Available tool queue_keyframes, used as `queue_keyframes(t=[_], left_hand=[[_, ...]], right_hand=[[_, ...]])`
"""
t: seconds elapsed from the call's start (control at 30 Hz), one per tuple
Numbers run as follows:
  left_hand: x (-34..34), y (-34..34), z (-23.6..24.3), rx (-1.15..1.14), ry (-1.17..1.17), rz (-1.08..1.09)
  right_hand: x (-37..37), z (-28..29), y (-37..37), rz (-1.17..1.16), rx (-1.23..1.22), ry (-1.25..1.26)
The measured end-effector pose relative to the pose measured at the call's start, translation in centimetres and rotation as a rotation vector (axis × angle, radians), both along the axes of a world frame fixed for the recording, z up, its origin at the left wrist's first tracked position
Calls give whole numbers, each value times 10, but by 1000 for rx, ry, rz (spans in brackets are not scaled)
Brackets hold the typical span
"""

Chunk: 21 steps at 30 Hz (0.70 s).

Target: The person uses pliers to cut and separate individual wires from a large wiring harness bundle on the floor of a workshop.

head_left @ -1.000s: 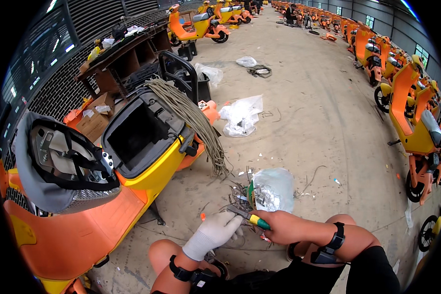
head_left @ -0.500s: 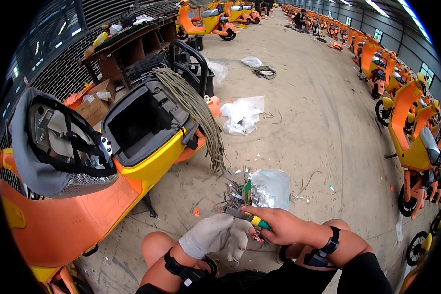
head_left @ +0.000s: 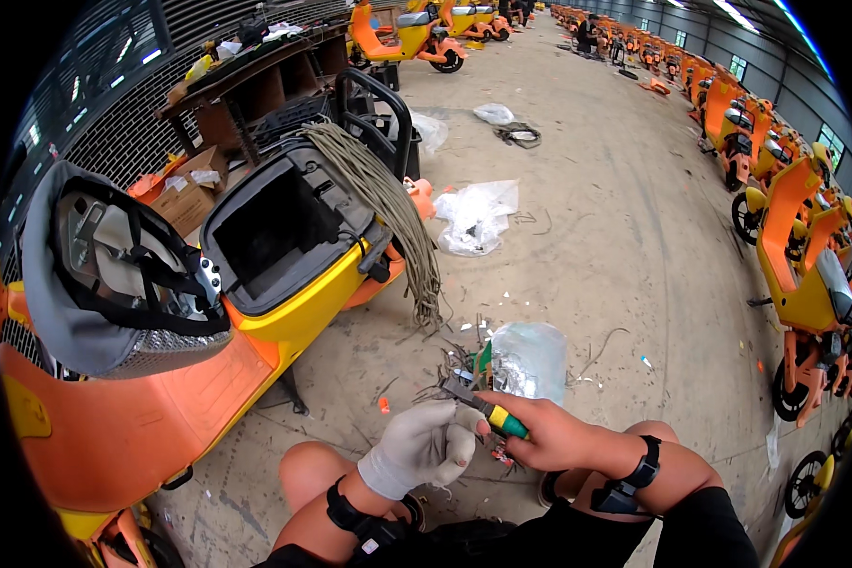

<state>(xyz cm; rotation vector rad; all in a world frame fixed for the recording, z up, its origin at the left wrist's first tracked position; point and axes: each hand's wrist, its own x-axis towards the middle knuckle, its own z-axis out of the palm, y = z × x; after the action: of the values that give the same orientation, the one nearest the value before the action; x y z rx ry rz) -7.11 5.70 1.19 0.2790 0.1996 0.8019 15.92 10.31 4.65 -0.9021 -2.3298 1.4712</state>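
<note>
**Bare right hand (head_left: 549,431) grips a metal-headed tool with a green-and-yellow handle (head_left: 497,415) beside the white-gloved left hand (head_left: 417,445)**

A dusty, grey-brown concrete floor (head_left: 615,237) stretches beneath and ahead of the person's hands. Far out to their right runs a long row of orange-and-yellow scooters (head_left: 719,104). Left of the left hand stands a single orange-and-yellow scooter (head_left: 180,407), its grey seat raised and its dark storage compartment open. Well beyond the hands, to the left, is a cluttered dark brown table (head_left: 284,80). Nearer, a bundle of thin olive-green cords (head_left: 379,189) drapes over the compartment's edge. Just ahead of the right hand lies a translucent plastic bag (head_left: 532,355).

The right hand is closed firmly around the tool's handle. The left hand is half open with fingers curved, close to the tool's head; whether it touches the tool or pinches anything cannot be told. The tool slants up and leftward from the right fist. A small bright-orange scrap (head_left: 383,405) lies on the floor just left of the left hand.
</note>
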Motion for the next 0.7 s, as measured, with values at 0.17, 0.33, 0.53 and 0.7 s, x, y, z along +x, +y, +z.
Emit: queue_keyframes(t=[0.17,0.33,0.53,0.7], left_hand=[[-5,10,14,78,397,34],[2,11,15,199,810,65],[8,12,16,485,1341,55],[11,14,-20,1208,1870,316]], right_hand=[[1,5,2,-41,-121,-10],[2,0,4,-46,-126,-141],[-3,13,4,-44,-115,-296],[0,8,2,-39,-106,-336]])
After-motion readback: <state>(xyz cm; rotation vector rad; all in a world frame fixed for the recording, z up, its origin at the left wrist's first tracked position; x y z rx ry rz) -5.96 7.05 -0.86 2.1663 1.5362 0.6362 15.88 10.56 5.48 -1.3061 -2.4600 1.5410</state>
